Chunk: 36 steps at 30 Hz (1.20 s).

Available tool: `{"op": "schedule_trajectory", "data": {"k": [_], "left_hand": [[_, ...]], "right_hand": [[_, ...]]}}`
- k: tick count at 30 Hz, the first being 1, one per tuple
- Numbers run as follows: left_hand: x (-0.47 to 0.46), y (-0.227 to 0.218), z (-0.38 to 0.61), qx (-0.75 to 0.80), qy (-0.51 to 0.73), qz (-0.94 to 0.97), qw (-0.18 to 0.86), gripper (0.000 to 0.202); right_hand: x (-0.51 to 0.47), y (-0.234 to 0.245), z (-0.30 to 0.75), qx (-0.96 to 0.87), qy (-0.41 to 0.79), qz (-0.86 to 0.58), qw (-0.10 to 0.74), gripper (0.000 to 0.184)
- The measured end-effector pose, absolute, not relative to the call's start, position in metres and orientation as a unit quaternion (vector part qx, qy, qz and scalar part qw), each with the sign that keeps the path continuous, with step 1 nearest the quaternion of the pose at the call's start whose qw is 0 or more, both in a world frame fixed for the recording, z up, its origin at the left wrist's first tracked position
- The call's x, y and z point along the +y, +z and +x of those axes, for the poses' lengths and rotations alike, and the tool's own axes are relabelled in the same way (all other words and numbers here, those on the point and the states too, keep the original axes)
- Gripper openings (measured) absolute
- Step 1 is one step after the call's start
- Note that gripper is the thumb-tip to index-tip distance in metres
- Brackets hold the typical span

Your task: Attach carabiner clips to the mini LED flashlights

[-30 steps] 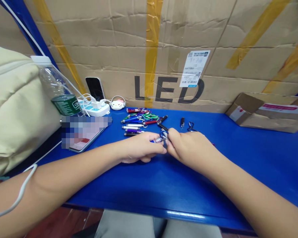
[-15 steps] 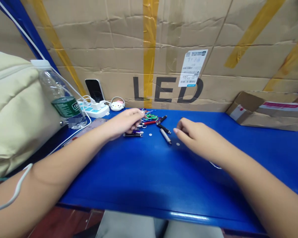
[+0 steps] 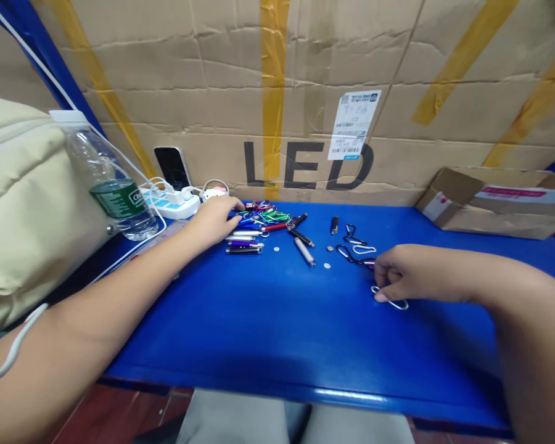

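Observation:
My right hand (image 3: 404, 274) pinches one end of a silver carabiner (image 3: 400, 306) at the tabletop. Just beyond those fingers lie several more carabiners, including a black one (image 3: 345, 253) and a silver one (image 3: 364, 250). My left hand (image 3: 217, 221), fingers apart, rests at the left edge of a pile of coloured carabiners (image 3: 272, 216); nothing shows between its fingers. Small pen-like metal tubes lie around the pile: a red one (image 3: 276, 227), a grey one (image 3: 304, 251), and a black one (image 3: 243, 250). Another short black tube (image 3: 335, 225) stands apart to the right.
A large cardboard box (image 3: 203, 92) marked LED walls off the back. On the left are a beige bag (image 3: 23, 216), a water bottle (image 3: 120, 191), a power strip (image 3: 185, 206) with cables and a phone (image 3: 172, 166). An open small carton (image 3: 513, 209) sits at the right.
My right hand has moved right and toward me, and now pinches the silver carabiner. My left hand has drawn left and opened, uncovering the pile.

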State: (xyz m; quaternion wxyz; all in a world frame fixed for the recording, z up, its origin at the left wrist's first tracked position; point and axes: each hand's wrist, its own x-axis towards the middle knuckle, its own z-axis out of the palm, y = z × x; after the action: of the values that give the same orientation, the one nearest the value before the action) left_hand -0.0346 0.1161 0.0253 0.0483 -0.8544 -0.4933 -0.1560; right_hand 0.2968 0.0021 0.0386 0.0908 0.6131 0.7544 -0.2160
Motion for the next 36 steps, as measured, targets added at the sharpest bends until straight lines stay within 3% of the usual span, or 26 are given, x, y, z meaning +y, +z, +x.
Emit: {"op": "schedule_trajectory", "data": {"k": [3, 6, 14, 17, 22, 26, 32, 36], "left_hand": [[0.108, 0.034, -0.035, -0.469, -0.115, -0.873, 0.068, 0.024], [0.098, 0.041, -0.035, -0.46, -0.048, -0.886, 0.019, 0.022], [0.093, 0.041, -0.034, -0.439, 0.015, -0.898, -0.033, 0.026], [0.091, 0.041, -0.031, -0.429, 0.016, -0.902, -0.037, 0.028], [0.08, 0.043, -0.021, -0.429, 0.008, -0.899, -0.089, 0.026], [0.074, 0.044, -0.014, -0.412, 0.008, -0.904, -0.111, 0.027], [0.072, 0.04, -0.014, -0.416, 0.007, -0.901, -0.127, 0.028], [0.07, 0.04, -0.013, -0.436, 0.015, -0.886, -0.155, 0.03]], "right_hand": [[0.006, 0.037, 0.297, 0.757, -0.223, 0.61, 0.069, 0.011], [0.006, 0.039, 0.293, 0.775, -0.252, 0.579, 0.025, 0.015], [0.003, 0.042, 0.267, 0.733, -0.341, 0.544, -0.227, 0.038], [0.005, 0.04, 0.26, 0.701, -0.38, 0.533, -0.282, 0.048], [0.011, 0.028, 0.25, 0.708, -0.389, 0.542, -0.232, 0.027], [0.015, 0.013, 0.234, 0.768, -0.309, 0.529, -0.186, 0.012], [0.016, 0.008, 0.226, 0.833, -0.157, 0.504, -0.164, 0.015], [0.014, 0.012, 0.229, 0.843, -0.117, 0.505, -0.14, 0.018]]}}
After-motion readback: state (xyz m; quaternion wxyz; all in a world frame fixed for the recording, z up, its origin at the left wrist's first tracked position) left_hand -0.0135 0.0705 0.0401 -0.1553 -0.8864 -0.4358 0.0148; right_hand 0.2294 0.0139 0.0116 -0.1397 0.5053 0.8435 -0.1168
